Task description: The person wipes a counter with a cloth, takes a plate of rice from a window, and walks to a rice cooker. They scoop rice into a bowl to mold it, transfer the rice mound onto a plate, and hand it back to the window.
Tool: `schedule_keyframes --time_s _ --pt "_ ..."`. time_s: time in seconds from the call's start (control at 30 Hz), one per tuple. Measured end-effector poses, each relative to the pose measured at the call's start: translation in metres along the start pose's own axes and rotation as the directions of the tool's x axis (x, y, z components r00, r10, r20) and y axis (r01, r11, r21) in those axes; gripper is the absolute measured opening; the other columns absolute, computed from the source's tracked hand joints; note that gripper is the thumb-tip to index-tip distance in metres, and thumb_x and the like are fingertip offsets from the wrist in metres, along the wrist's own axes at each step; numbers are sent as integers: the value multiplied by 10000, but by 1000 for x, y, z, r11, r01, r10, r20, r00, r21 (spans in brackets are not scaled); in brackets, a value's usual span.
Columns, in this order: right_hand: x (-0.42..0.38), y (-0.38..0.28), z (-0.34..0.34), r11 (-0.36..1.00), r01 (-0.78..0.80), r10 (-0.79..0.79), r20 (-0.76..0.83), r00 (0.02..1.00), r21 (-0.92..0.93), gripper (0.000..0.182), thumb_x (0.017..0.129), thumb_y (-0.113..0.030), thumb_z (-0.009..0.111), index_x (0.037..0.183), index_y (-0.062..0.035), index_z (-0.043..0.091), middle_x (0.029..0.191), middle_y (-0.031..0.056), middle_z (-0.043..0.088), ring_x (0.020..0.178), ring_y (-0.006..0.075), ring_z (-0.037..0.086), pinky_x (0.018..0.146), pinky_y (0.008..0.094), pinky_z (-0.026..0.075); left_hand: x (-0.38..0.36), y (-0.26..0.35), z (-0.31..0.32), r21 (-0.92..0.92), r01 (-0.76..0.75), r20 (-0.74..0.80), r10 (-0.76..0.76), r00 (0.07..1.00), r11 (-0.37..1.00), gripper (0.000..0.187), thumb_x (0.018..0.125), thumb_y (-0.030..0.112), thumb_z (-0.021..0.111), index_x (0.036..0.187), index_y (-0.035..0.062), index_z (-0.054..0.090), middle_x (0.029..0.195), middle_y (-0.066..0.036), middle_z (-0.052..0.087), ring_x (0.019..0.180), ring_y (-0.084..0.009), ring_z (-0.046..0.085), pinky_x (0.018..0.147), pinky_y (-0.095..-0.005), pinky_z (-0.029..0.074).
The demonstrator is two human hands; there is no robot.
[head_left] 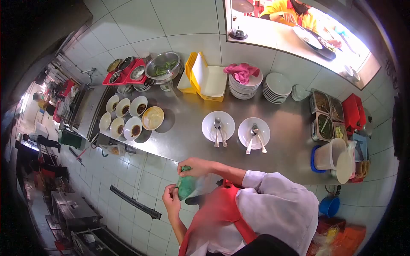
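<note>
Green plastic bag (186, 186) held below counter edge (162, 154), in front of red apron (218, 213); long axis roughly vertical in frame, bunched top up. One hand (194, 165) pinches bag top, fingers closed; other hand (171, 199) grips bag side, fingers curled; which is left/right unclear. On counter: two white plates (218, 126), each with fork and spoon; six bowls (133, 128) with dark sauce.

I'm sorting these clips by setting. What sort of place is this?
Most likely a restaurant kitchen: a steel counter carries stacked plates, bowls of sauce and plates set with cutlery, beneath a serving hatch. Both hands hold a green bag.
</note>
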State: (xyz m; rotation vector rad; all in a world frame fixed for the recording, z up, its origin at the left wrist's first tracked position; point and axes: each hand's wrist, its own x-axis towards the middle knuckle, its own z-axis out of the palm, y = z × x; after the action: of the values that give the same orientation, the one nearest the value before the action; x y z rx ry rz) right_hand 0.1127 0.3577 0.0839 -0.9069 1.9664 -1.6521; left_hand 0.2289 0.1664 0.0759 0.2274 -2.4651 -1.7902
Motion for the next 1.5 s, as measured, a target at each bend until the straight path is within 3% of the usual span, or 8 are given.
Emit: schedule_keyframes --time_s 0.13,0.37,0.43,0.9,1.03,1.23,1.3,1.5 --pt "-2 3 -3 997 62 -62 3 998 41 183 772 -187 621 865 -30 610 817 106 639 773 195 599 703 324 458 -6 -4 -5 -1 162 127 -161 979 987 89 817 40 595 879 -11 556 725 -41 589 667 -97 538 647 -242 448" --pt "-9 -8 3 997 55 -60 91 994 57 179 809 -187 614 880 -25 591 809 61 630 752 144 574 693 296 450 -19 0 9 1 99 298 -95 950 995 130 802 99 632 834 -16 583 710 -45 603 656 -101 538 621 -254 443" --pt "-11 -14 3 994 27 -39 106 994 111 205 773 -210 635 851 -24 595 800 95 637 759 184 599 694 320 459 -22 1 15 196 84 348 -150 925 977 192 823 151 612 841 -39 592 704 -69 611 651 -114 533 608 -275 431" --pt "-25 11 -14 999 43 -43 -111 993 4 221 785 -234 649 841 -29 591 658 42 548 619 106 465 560 281 381 -9 -2 8 46 88 34 -90 995 995 180 853 124 564 866 -46 622 628 30 486 538 -41 325 472 -227 253" --pt "-28 11 -15 1000 -6 6 -104 995 1 240 783 -254 643 848 -28 595 660 41 547 621 108 460 561 281 380 -11 6 11 76 207 -34 -205 978 975 202 829 136 607 894 -53 631 698 -7 557 648 -77 466 597 -230 383" --pt "-27 15 -14 1000 -10 10 -122 992 -6 237 782 -247 645 853 -27 596 680 46 562 627 111 467 571 289 390 -11 -11 13 -33 110 -145 -113 983 993 156 813 94 623 897 -37 634 722 7 546 621 -60 430 573 -219 360" --pt "-25 18 -13 1000 -8 8 -110 994 -4 232 780 -241 648 851 -26 596 682 47 567 626 111 471 571 291 393 -10 -10 13 -76 45 -191 -59 980 996 105 792 62 636 855 -22 636 646 49 491 544 -21 329 479 -194 237" --pt "-27 13 -14 999 -27 29 -84 996 22 231 749 -230 679 815 -22 604 687 71 589 631 131 512 574 296 414 -8 -2 7 -113 -37 -197 14 980 993 123 733 -48 630 855 -45 628 796 -20 541 663 -65 408 571 -196 312"
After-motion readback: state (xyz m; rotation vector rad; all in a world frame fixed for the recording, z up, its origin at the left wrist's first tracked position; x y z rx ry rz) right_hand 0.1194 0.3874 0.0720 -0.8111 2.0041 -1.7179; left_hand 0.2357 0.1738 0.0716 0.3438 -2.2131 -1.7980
